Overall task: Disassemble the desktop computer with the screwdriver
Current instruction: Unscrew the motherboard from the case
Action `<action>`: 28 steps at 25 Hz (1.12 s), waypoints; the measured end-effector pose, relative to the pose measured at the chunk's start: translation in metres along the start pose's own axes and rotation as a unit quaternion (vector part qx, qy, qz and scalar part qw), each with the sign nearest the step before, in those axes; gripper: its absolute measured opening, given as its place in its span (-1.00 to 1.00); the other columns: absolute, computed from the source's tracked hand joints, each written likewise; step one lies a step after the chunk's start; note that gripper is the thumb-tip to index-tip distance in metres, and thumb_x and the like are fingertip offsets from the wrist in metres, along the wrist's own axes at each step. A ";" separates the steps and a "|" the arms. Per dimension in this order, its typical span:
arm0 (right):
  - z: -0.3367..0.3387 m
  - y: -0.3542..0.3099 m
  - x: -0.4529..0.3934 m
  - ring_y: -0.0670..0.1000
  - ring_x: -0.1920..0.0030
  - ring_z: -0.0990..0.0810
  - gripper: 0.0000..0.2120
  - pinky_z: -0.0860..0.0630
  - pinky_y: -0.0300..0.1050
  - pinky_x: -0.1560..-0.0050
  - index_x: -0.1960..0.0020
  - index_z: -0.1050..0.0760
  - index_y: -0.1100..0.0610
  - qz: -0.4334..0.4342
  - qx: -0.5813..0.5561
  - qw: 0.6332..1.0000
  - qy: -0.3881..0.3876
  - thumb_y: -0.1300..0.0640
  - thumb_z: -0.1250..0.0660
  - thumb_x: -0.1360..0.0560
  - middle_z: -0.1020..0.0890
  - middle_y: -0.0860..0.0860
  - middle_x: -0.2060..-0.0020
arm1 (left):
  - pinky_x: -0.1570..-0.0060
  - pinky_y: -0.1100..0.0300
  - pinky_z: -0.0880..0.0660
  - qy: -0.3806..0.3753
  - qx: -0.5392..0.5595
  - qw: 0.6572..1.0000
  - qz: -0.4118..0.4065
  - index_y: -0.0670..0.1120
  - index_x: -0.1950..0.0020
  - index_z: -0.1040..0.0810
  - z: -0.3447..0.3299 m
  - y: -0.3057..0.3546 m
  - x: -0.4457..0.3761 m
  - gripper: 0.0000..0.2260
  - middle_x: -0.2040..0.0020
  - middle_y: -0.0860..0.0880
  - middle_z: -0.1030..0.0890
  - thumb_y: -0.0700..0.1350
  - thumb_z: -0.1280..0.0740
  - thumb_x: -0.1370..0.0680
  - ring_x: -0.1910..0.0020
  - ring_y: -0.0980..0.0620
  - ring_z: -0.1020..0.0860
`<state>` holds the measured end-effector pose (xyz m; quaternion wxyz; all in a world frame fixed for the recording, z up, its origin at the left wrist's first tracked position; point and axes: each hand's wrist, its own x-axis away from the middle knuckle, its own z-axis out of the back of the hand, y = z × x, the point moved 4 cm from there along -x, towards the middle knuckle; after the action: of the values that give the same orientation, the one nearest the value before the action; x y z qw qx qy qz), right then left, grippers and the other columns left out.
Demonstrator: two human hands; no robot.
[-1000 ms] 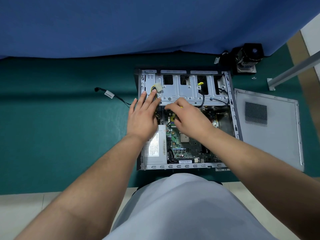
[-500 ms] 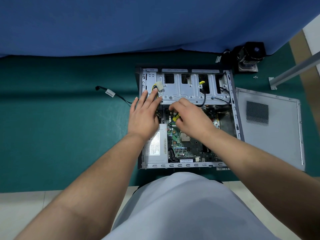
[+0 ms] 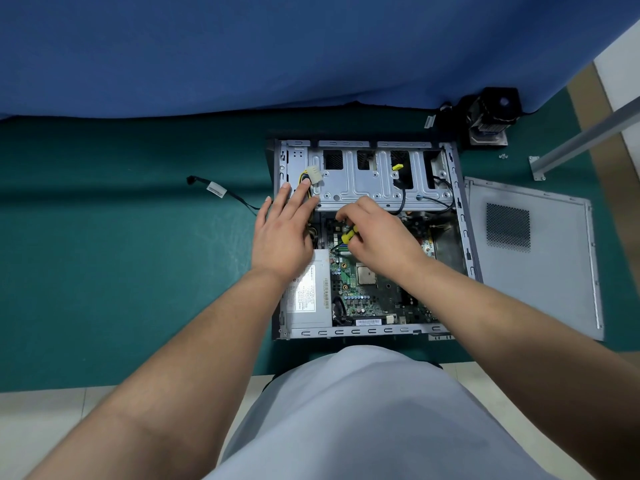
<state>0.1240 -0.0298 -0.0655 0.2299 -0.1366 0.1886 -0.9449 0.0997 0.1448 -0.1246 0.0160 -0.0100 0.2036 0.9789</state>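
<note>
Nearest me, the open desktop computer (image 3: pixel 367 329) lies on its side on the green mat (image 3: pixel 121 271), power supply (image 3: pixel 306 296) at the near left beside the motherboard (image 3: pixel 374 296). Over it, the left hand (image 3: pixel 282 233) rests flat, fingers spread, on the case's left edge by the drive cage (image 3: pixel 370 181). The right hand (image 3: pixel 381 233) curls around a yellow-handled screwdriver (image 3: pixel 349 234), pointed down just below the cage. The removed side panel (image 3: pixel 533 258) lies right of the case; a cooler fan (image 3: pixel 491 112) sits beyond, against the blue cloth (image 3: pixel 277 46).
</note>
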 end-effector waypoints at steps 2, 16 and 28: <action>0.000 0.000 0.000 0.08 -0.02 -0.58 -0.55 -0.50 -0.07 -0.03 -0.37 -0.47 0.07 0.005 0.005 1.000 0.000 0.29 -0.32 -0.50 -0.49 0.02 -0.20 | -0.62 -0.04 0.06 0.000 0.000 1.000 -0.001 0.13 -0.55 -0.33 0.000 0.000 0.000 -0.38 -0.67 0.15 -0.10 -0.18 -0.29 -0.49 -0.66 0.01 -0.01; 0.003 -0.011 -0.007 -0.05 0.06 -0.59 -0.41 -0.54 -0.01 0.00 -0.52 -0.24 -0.07 0.015 -0.045 0.998 -0.037 0.19 -0.32 -0.55 -0.55 0.01 -0.24 | -0.62 -0.07 0.02 0.001 0.007 1.000 -0.004 0.12 -0.55 -0.34 0.002 0.001 0.000 -0.38 -0.67 0.13 -0.13 -0.18 -0.29 -0.49 -0.66 -0.01 -0.04; 0.003 -0.005 -0.004 0.21 0.03 -0.57 -0.67 -0.52 0.05 0.16 -0.31 -0.37 0.11 0.008 0.088 0.995 -0.050 0.12 -0.25 -0.56 -0.51 0.11 -0.10 | -0.62 -0.05 0.04 0.001 0.005 1.000 -0.004 0.12 -0.54 -0.34 0.001 0.000 0.000 -0.38 -0.67 0.14 -0.12 -0.19 -0.29 -0.48 -0.66 0.01 -0.02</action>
<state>0.1261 -0.0243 -0.0617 0.2577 -0.1611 0.0943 -0.9480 0.0994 0.1449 -0.1238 0.0193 -0.0121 0.2087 0.9777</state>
